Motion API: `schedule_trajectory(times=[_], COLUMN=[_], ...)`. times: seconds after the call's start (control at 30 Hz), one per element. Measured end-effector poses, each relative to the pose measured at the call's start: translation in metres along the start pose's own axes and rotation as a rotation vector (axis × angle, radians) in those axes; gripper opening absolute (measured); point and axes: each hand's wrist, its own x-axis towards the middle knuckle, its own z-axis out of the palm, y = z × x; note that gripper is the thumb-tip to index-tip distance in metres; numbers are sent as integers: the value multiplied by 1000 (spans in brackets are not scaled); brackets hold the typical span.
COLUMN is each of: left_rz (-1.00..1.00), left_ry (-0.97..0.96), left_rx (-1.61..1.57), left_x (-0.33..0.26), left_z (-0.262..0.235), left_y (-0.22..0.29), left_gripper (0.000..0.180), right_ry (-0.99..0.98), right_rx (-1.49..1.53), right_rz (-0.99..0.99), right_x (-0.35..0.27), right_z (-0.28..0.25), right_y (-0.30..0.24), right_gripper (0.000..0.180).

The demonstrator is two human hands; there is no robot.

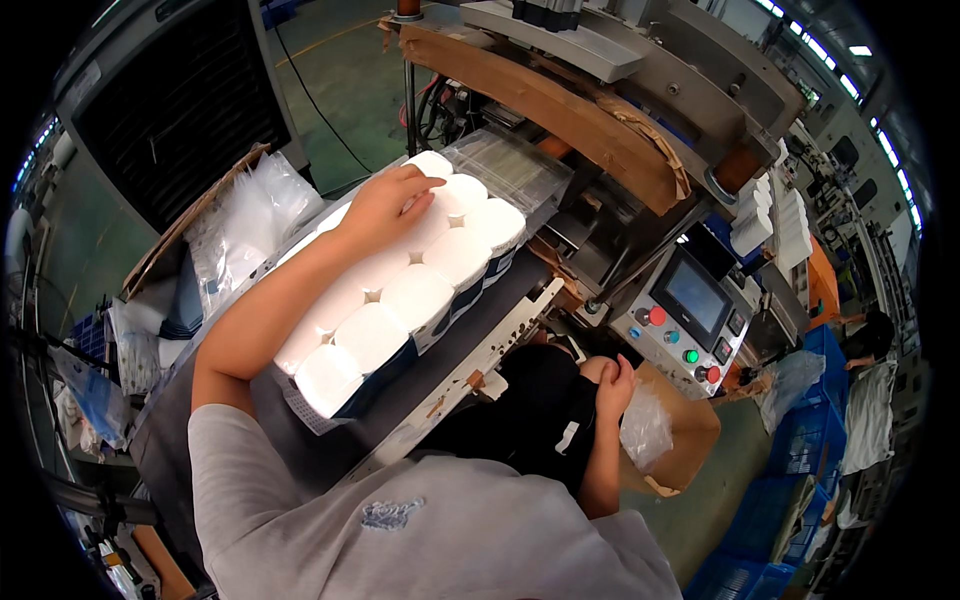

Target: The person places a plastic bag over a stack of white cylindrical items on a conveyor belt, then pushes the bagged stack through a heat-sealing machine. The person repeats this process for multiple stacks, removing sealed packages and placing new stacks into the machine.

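Observation:
My left hand point(388, 208) lies on top of a long block of white paper rolls point(402, 298), its fingers loosely bent and a gap beside the thumb. The rolls stand packed side by side in rows, with dark blue wrapping along their sides. They rest on a dark conveyor belt point(440, 372). Over by my lap, my right hand point(614, 388) is apart from the rolls, its fingers slightly bent and nothing visible in it.
Ahead stands a machine with a cardboard-covered crossbar point(540, 105). A control panel point(680, 325) with a screen and coloured buttons is at right, above a cardboard box point(690, 430) holding clear plastic. Plastic bags point(245, 215) lie left of the belt. Blue crates point(800, 450) line the far right.

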Motion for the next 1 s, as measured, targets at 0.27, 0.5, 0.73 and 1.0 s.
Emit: schedule_trajectory(times=[0.27, 0.5, 0.73, 1.0], left_rz=[147, 179, 190, 176], left_ry=[-242, -258, -296, -286], left_rx=[19, -66, -109, -107], left_x=[-9, -1, 8, 7], left_z=[1, 1, 2, 4], left_y=[15, 15, 11, 2], left_gripper=[28, 27, 27, 22], right_ry=[-15, -16, -36, -63], right_rx=[64, 75, 103, 119], right_rz=[22, 13, 32, 60], right_x=[4, 7, 11, 12], right_z=[0, -1, 0, 4], right_y=[-3, -2, -1, -7], right_gripper=[31, 30, 30, 31])
